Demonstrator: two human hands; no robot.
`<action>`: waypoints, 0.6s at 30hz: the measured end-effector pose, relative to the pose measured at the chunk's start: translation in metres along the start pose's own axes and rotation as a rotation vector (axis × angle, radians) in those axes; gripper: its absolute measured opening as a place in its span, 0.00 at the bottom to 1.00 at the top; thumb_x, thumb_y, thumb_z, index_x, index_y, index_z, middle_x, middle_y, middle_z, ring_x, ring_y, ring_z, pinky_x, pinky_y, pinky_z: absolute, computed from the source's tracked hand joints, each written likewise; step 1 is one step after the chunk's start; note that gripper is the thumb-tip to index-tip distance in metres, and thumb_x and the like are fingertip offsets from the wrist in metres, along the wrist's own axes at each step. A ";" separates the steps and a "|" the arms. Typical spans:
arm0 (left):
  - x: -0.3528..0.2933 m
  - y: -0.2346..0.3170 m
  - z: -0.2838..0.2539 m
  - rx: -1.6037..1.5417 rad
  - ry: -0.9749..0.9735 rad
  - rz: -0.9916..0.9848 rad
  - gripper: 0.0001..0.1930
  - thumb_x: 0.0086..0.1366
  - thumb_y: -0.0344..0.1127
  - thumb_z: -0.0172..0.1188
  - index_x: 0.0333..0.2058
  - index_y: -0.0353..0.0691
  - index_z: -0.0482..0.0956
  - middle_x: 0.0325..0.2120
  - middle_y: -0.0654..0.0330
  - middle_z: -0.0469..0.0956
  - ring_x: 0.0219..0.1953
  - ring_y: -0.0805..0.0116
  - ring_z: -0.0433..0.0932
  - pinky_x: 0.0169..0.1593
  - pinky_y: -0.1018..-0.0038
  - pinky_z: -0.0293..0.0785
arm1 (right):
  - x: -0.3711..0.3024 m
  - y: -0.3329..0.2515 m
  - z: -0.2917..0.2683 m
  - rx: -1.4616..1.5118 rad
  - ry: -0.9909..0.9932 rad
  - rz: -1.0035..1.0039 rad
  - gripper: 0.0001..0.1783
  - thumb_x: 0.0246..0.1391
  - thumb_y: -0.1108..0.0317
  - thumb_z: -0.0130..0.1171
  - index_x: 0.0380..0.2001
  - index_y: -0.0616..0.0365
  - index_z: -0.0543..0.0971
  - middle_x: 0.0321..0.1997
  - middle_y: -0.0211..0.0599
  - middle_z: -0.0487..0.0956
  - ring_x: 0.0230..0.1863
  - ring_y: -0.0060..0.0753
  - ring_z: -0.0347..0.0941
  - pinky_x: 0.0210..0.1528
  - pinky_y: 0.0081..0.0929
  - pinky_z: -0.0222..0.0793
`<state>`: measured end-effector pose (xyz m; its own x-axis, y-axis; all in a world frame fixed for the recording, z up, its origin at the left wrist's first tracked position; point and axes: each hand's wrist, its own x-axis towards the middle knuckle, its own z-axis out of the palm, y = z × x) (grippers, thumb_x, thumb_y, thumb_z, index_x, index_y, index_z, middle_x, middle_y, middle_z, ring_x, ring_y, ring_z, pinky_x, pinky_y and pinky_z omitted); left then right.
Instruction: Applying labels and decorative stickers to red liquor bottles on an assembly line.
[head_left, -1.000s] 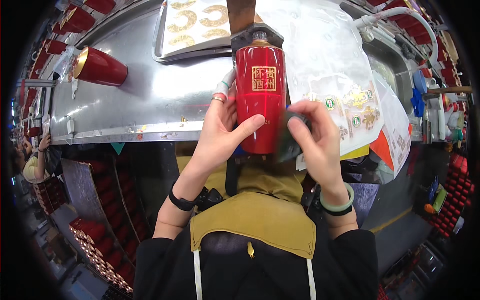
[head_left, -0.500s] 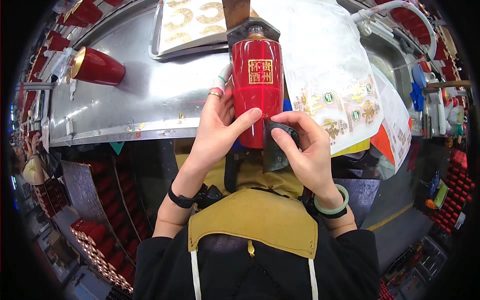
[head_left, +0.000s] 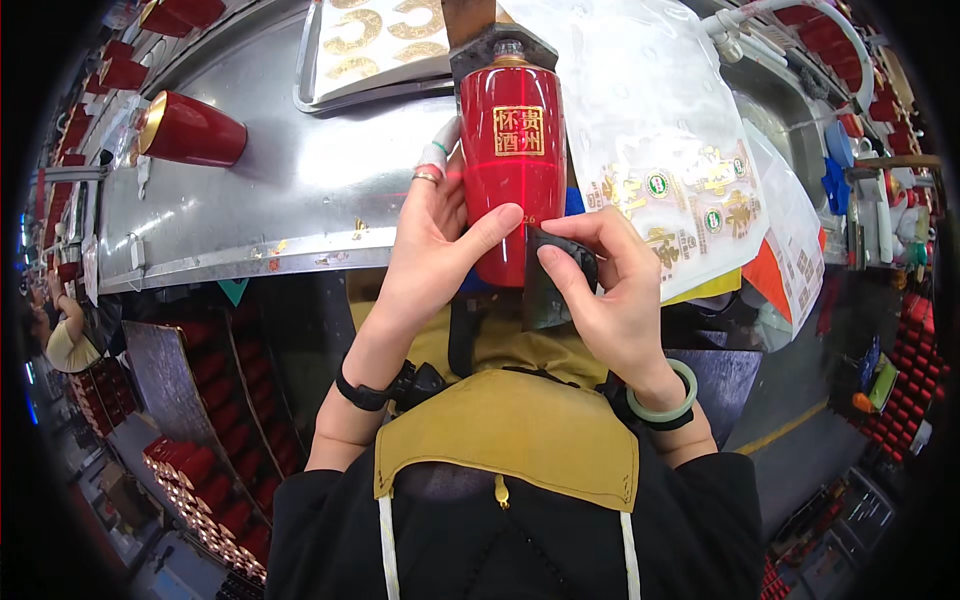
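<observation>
I see red bottle (head_left: 512,170) at counter (head_left: 280,200) near edge, left hand (head_left: 440,250) gripping it; right hand (head_left: 610,290) pinches dark pad (head_left: 560,275) against base. Bottle top hidden by clamp (head_left: 500,45).

The left hand (head_left: 435,250) holds a red bottle (head_left: 512,170) at the near edge of the metal table (head_left: 280,200). The right hand (head_left: 610,290) presses a black tool (head_left: 560,265) to its lower part.

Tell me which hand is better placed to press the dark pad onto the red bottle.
Right. The right hand already pinches the dark pad against the red bottle's lower edge. The left hand wraps the bottle's side, thumb across the front, steadying it.
</observation>
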<state>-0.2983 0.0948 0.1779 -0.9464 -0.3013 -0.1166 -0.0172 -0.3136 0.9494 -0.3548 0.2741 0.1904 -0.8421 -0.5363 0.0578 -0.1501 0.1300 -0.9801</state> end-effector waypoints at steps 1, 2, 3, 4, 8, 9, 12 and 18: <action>0.000 0.000 0.000 -0.001 0.001 -0.002 0.47 0.66 0.27 0.68 0.73 0.32 0.43 0.65 0.45 0.65 0.64 0.61 0.71 0.67 0.64 0.69 | 0.000 0.000 0.000 -0.012 0.002 -0.007 0.10 0.55 0.79 0.67 0.41 0.65 0.81 0.39 0.40 0.80 0.41 0.31 0.81 0.44 0.25 0.75; 0.001 -0.001 -0.001 0.002 -0.004 0.003 0.47 0.65 0.27 0.68 0.73 0.33 0.43 0.65 0.45 0.65 0.64 0.61 0.71 0.67 0.64 0.69 | 0.000 0.000 0.001 -0.024 0.006 -0.015 0.10 0.54 0.79 0.67 0.41 0.64 0.81 0.38 0.39 0.80 0.40 0.32 0.81 0.44 0.26 0.75; 0.001 -0.002 -0.002 0.005 -0.008 0.008 0.47 0.65 0.27 0.68 0.73 0.33 0.43 0.65 0.46 0.65 0.64 0.61 0.71 0.67 0.64 0.69 | 0.000 0.000 0.001 -0.025 0.007 -0.014 0.10 0.54 0.79 0.67 0.41 0.64 0.81 0.38 0.39 0.80 0.40 0.32 0.81 0.44 0.26 0.75; 0.002 -0.002 -0.001 0.004 -0.009 0.007 0.47 0.65 0.27 0.68 0.73 0.33 0.43 0.65 0.46 0.65 0.64 0.61 0.71 0.67 0.64 0.69 | 0.000 0.000 0.001 -0.022 0.008 -0.005 0.10 0.54 0.79 0.67 0.41 0.64 0.81 0.38 0.40 0.80 0.40 0.32 0.80 0.44 0.26 0.75; 0.002 -0.002 -0.001 0.004 -0.011 0.004 0.47 0.65 0.27 0.68 0.73 0.33 0.43 0.65 0.45 0.65 0.64 0.61 0.71 0.67 0.64 0.69 | 0.000 0.002 0.001 -0.021 0.015 -0.008 0.10 0.54 0.79 0.67 0.40 0.64 0.81 0.39 0.40 0.80 0.40 0.32 0.80 0.44 0.26 0.74; 0.002 -0.002 -0.001 0.003 -0.011 0.006 0.47 0.65 0.27 0.68 0.73 0.33 0.43 0.65 0.45 0.65 0.64 0.61 0.71 0.67 0.64 0.69 | 0.000 0.002 0.001 -0.020 0.014 -0.008 0.10 0.54 0.79 0.67 0.40 0.64 0.81 0.39 0.40 0.80 0.40 0.32 0.80 0.44 0.26 0.74; 0.002 -0.002 -0.001 -0.013 -0.013 0.006 0.48 0.65 0.28 0.69 0.73 0.33 0.43 0.64 0.45 0.65 0.64 0.61 0.71 0.67 0.64 0.69 | 0.000 0.003 0.001 -0.018 0.009 -0.001 0.10 0.55 0.79 0.66 0.42 0.64 0.82 0.39 0.39 0.80 0.40 0.31 0.80 0.44 0.26 0.74; 0.001 -0.003 -0.003 -0.007 -0.006 -0.019 0.48 0.65 0.30 0.69 0.73 0.34 0.44 0.63 0.45 0.66 0.64 0.59 0.71 0.67 0.63 0.69 | 0.017 -0.005 -0.020 0.097 0.034 -0.084 0.10 0.60 0.81 0.62 0.44 0.61 0.82 0.42 0.29 0.81 0.39 0.17 0.74 0.43 0.16 0.68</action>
<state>-0.2981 0.0929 0.1738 -0.9477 -0.2901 -0.1333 -0.0332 -0.3256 0.9449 -0.3790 0.2814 0.1998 -0.8457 -0.5135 0.1453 -0.1716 0.0039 -0.9852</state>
